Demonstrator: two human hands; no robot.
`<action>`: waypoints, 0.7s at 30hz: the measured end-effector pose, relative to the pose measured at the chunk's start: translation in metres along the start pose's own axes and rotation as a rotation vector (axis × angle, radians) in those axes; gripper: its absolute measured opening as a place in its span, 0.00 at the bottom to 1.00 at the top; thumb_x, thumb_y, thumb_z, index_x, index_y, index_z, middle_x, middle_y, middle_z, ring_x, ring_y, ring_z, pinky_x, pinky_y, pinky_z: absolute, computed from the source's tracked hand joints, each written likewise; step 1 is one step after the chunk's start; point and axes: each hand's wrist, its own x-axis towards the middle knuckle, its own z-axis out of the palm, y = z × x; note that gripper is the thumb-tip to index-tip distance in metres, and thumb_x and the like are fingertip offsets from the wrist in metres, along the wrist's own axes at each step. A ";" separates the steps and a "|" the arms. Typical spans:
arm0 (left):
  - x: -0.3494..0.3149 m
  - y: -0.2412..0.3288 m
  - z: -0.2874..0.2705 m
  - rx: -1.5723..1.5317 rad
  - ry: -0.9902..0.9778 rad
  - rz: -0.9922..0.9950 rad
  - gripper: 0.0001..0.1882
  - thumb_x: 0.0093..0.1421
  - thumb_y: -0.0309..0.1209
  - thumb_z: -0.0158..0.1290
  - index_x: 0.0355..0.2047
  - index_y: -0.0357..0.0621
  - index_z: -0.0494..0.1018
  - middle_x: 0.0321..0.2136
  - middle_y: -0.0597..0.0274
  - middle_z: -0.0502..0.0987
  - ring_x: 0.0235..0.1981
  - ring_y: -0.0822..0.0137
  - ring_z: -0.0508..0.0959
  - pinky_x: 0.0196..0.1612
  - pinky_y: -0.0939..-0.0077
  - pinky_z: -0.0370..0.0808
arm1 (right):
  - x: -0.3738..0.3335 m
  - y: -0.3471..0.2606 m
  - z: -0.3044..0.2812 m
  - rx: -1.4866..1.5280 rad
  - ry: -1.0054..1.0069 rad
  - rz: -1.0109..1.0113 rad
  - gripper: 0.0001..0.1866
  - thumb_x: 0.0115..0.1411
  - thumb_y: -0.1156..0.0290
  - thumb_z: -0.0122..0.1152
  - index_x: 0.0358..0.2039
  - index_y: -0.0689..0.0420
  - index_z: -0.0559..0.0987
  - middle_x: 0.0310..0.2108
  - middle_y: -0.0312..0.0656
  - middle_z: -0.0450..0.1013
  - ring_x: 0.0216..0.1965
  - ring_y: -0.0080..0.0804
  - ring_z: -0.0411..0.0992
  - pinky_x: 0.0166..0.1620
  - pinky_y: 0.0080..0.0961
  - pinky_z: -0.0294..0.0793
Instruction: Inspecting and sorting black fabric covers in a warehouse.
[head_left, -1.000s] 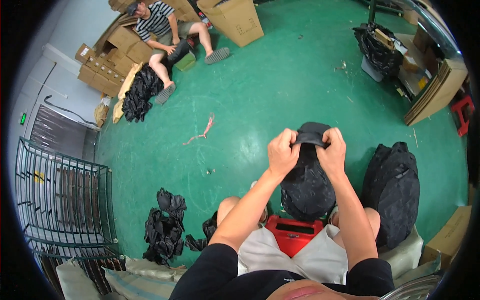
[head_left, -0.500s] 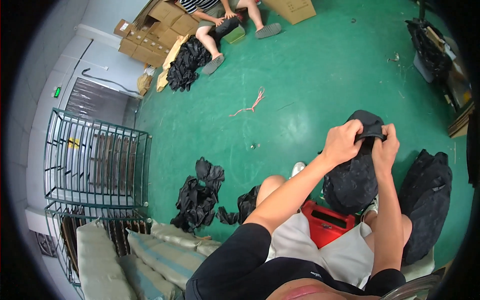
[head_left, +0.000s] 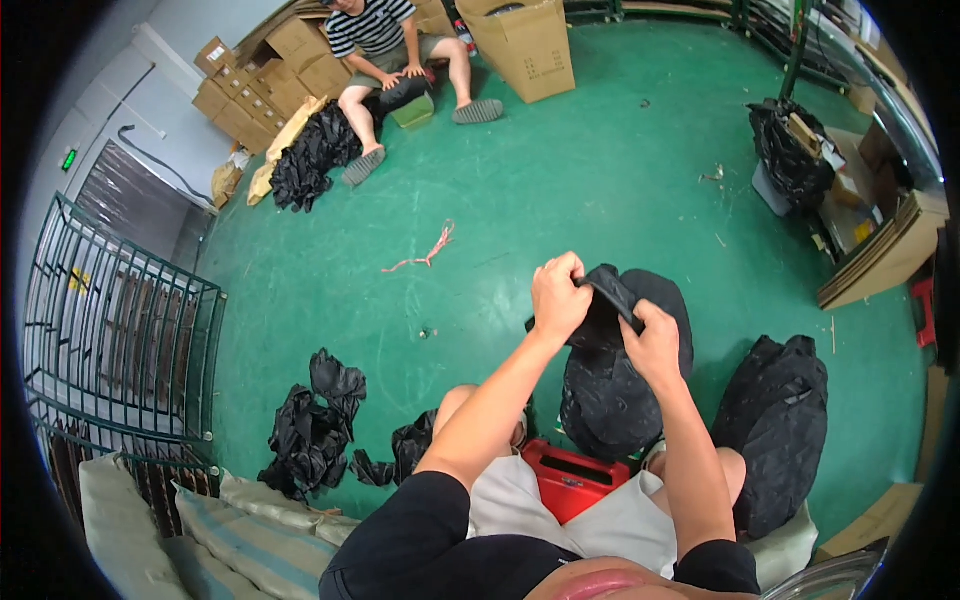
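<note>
My left hand and my right hand are both closed on the rim of a piece of black fabric, in front of my knees. The rim stretches as a thick band between them, slanting down toward the right hand. Beneath and beyond it stands a large rounded black bundle, close to my feet. Whether the fabric is part of this bundle I cannot tell. Between my legs sits a red plastic stool or box with a slot. Another tall black bundle stands to the right of my right leg.
Crumpled black fabric lies on the green floor at left. Farther off, a seated person rests both hands on a black bundle, near a cardboard box. A metal rack and pale sacks stand left; flat cardboard leans right.
The view has swung, so the surroundings sit farther left and lower. My hands still grip the black fabric; its rim now slants down to the right between them, where it was nearly level.
</note>
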 end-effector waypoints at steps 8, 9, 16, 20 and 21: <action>-0.012 0.016 0.012 -0.070 -0.260 -0.042 0.13 0.44 0.25 0.58 0.18 0.38 0.62 0.16 0.48 0.67 0.19 0.46 0.70 0.23 0.58 0.64 | 0.004 0.004 -0.014 0.105 -0.073 0.005 0.21 0.52 0.68 0.67 0.21 0.64 0.62 0.16 0.49 0.56 0.19 0.42 0.57 0.25 0.38 0.59; -0.014 0.017 0.013 -0.062 -0.265 -0.040 0.13 0.44 0.25 0.58 0.18 0.38 0.62 0.16 0.48 0.67 0.19 0.46 0.70 0.23 0.58 0.64 | 0.002 0.004 -0.014 0.098 -0.088 0.019 0.19 0.53 0.68 0.65 0.21 0.63 0.63 0.17 0.50 0.59 0.20 0.46 0.60 0.26 0.39 0.61; -0.023 0.032 0.017 -0.172 -0.415 -0.237 0.19 0.53 0.30 0.64 0.18 0.37 0.63 0.14 0.64 0.60 0.19 0.77 0.58 0.21 0.72 0.58 | 0.004 0.014 -0.003 0.104 0.084 0.227 0.14 0.54 0.73 0.62 0.21 0.64 0.65 0.17 0.50 0.63 0.19 0.44 0.65 0.27 0.38 0.64; -0.028 0.027 0.019 -0.330 -0.484 -0.205 0.18 0.53 0.30 0.64 0.20 0.38 0.64 0.15 0.64 0.62 0.20 0.77 0.59 0.21 0.73 0.59 | 0.008 0.016 -0.003 0.154 0.181 0.362 0.12 0.53 0.76 0.61 0.22 0.64 0.66 0.17 0.47 0.63 0.19 0.35 0.62 0.27 0.35 0.66; -0.028 0.026 0.020 -0.347 -0.509 -0.213 0.17 0.53 0.29 0.63 0.21 0.38 0.64 0.15 0.63 0.63 0.19 0.76 0.61 0.21 0.73 0.60 | 0.009 0.017 -0.003 0.151 0.214 0.361 0.12 0.53 0.76 0.61 0.23 0.64 0.65 0.17 0.46 0.63 0.19 0.35 0.61 0.27 0.35 0.66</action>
